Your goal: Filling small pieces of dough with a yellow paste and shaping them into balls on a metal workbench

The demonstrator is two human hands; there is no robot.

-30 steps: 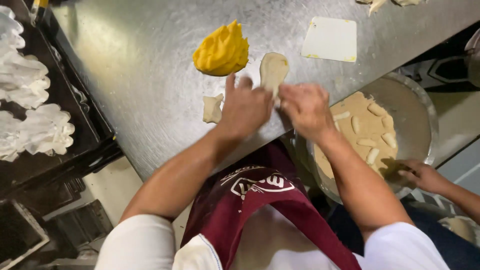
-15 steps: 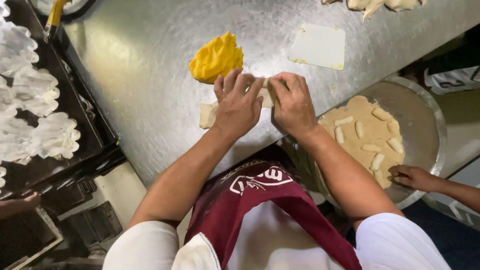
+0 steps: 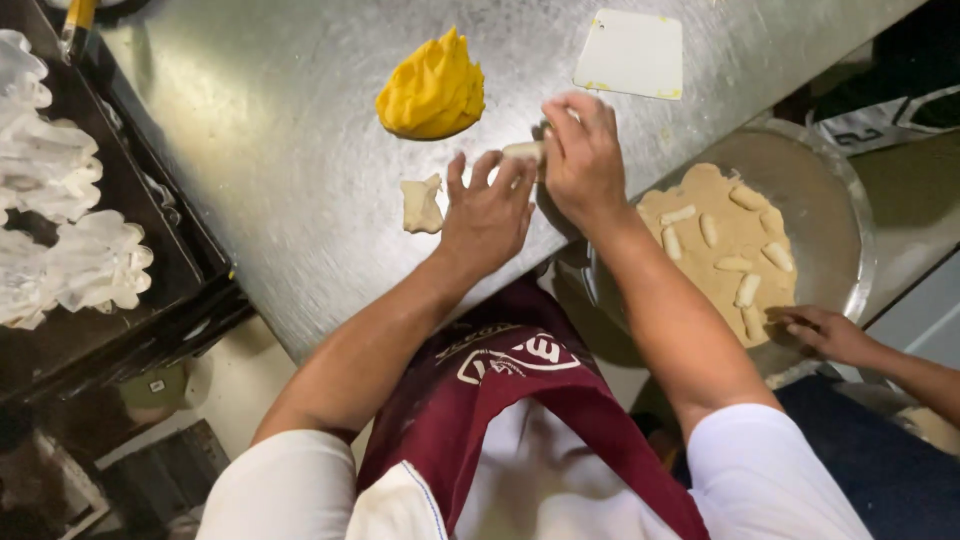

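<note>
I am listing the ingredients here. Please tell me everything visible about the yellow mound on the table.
The yellow mound is a soft, paste-like heap, bright yellow, with ridged folds rising to a peak. It sits directly on the steel table, apart from both hands. Nothing else touches it.

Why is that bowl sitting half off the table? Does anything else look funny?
The metal bowl of dough hangs past the steel table edge, and another person's hand touches its rim. Otherwise nothing stands out: the right hand pinches a dough piece beside the left hand, and the yellow mound sits tidy.
</note>
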